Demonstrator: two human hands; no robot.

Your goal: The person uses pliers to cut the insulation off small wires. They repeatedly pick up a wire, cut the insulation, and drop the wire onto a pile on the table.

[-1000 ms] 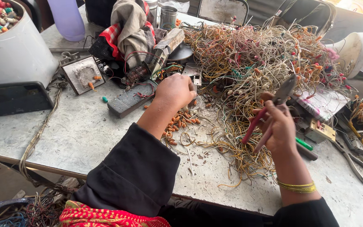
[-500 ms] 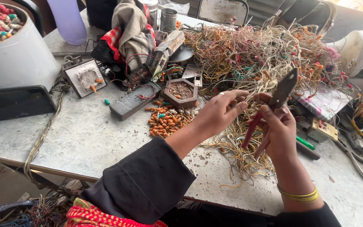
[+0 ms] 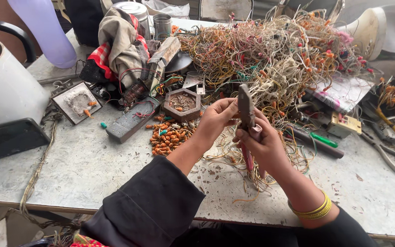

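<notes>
R hand [image 3: 265,142] is clenched round the red handles of a pair of pliers [image 3: 246,114], held upright w/ the metal head pointing up, just above the counter [image 3: 69,169]. L hand [image 3: 218,120] sits right beside it at the same height, fingers pinched at the pliers' head; looks like thin wire there but too small to tell what exactly it grips. Both hands meet in front of a big wire tangle [image 3: 275,59] of beige, orange and red strands that covers the back centre of the counter, w/ loose strands trailing under the hands. Just L of the hands: a heap of small orange connectors [image 3: 165,137], and behind it a hexagonal dish [image 3: 182,103] w/ tiny bits inside. Further L, a grey bar-shaped block [image 3: 129,123] and a square plate [image 3: 77,102]. A white bucket [image 3: 5,91] w/ coloured pieces stands at far L. R of the hands lie a green-handled screwdriver [image 3: 323,139] and more pliers [image 3: 382,151], well apart. R wrist wears yellow bangles [image 3: 314,211]; both sleeves black.
</notes>
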